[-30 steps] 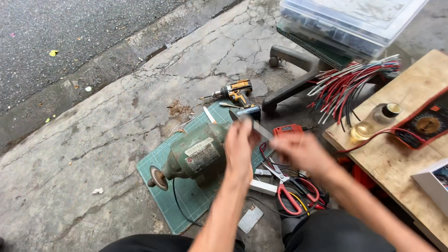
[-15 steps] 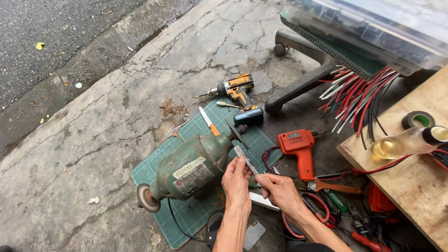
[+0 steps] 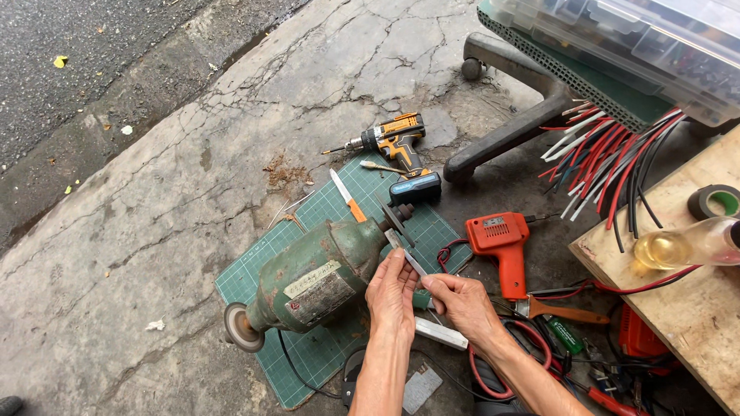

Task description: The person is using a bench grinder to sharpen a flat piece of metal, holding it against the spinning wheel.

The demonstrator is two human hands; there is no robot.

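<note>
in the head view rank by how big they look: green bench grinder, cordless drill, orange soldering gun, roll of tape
1. green bench grinder, clearly largest
2. cordless drill and orange soldering gun look about alike; the drill lies farther from the camera, so no ranking between them
3. roll of tape, smallest, though cut by the frame edge

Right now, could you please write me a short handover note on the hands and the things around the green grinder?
Left hand: fingertips on a thin metal strip, beside the green bench grinder.
Right hand: pinches the strip's near end.
Grinder lies on the green cutting mat; strip's far end sits by its right-hand wheel.
Nearby: utility knife, cordless drill, orange power tool.
Done or left: cannot tell from this view.
</note>
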